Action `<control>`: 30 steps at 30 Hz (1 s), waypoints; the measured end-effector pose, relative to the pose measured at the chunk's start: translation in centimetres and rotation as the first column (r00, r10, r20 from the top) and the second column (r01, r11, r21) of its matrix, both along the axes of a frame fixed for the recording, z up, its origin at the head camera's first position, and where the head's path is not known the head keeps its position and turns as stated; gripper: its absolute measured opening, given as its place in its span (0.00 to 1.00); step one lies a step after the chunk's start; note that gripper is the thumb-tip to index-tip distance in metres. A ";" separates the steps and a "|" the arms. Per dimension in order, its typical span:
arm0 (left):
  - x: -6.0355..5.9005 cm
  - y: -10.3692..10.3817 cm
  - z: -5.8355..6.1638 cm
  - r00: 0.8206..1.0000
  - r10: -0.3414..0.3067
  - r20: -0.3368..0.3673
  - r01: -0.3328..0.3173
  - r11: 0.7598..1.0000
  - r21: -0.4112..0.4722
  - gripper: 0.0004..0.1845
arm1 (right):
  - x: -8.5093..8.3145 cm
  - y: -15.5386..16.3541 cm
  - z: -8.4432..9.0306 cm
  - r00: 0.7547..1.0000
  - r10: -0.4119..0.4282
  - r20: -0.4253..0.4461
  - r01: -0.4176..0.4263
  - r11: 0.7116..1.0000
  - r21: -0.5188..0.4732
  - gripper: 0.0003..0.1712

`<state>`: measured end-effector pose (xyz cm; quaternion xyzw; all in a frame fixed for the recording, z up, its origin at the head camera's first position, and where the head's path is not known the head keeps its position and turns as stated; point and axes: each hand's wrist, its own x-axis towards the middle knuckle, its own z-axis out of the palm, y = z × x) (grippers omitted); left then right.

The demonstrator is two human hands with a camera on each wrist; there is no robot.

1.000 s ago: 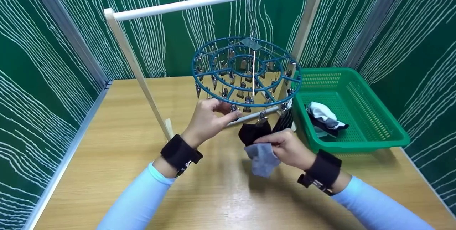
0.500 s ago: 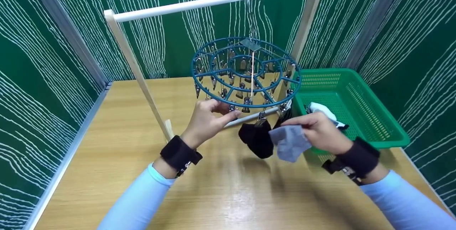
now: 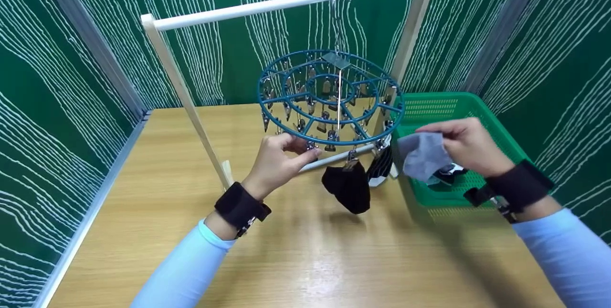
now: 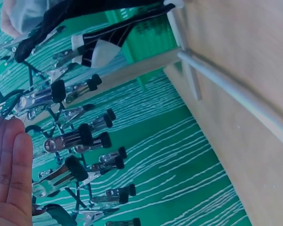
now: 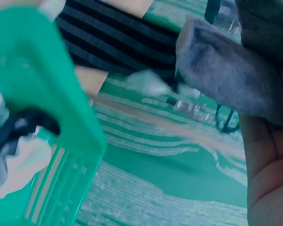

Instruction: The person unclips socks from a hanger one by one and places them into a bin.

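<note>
My left hand (image 3: 277, 160) pinches a metal clip (image 3: 311, 145) under the front rim of the round blue-green clip hanger (image 3: 329, 141). In the left wrist view, its fingers (image 4: 19, 165) show at the left edge beside several dangling clips (image 4: 70, 136). A light grey sock (image 3: 426, 157) hangs from my right hand (image 3: 477, 148), gripped between thumb and fingers over the left side of the green basket (image 3: 420, 198). From a front clip hangs a black sock (image 3: 351, 188), apart from both hands. Behind it a striped black-and-white sock (image 3: 380, 164) hangs from another clip.
The hanger hooks onto the white bar (image 3: 286, 2) of a wooden rack, whose post (image 3: 176, 83) stands left of the hanger. More black and white socks (image 5: 19, 155) lie inside the basket. Green walls (image 3: 563, 83) enclose the wooden table (image 3: 191, 250).
My right hand has moved right with the grey sock, away from the black sock and over the basket's near left side. My left hand stays at the same clip. The black sock swings slightly.
</note>
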<state>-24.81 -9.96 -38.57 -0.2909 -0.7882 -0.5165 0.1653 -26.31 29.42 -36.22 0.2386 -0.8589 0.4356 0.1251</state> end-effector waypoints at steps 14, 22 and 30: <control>0.0 -0.1 0.2 1.000 0.008 0.009 -0.008 1.000 -0.012 0.07 | -4.3 4.4 0.1 0.958 -0.244 0.152 0.208 0.953 0.219 0.26; 0.0 -0.1 0.3 1.000 0.001 0.001 -0.001 1.000 -0.011 0.07 | -7.0 6.8 -0.2 0.918 -0.321 0.233 0.238 0.916 0.323 0.27; 0.0 -0.3 -0.1 1.000 0.008 0.010 -0.008 1.000 -0.012 0.08 | -9.0 8.1 -1.5 0.931 -0.318 0.181 0.218 0.880 0.422 0.26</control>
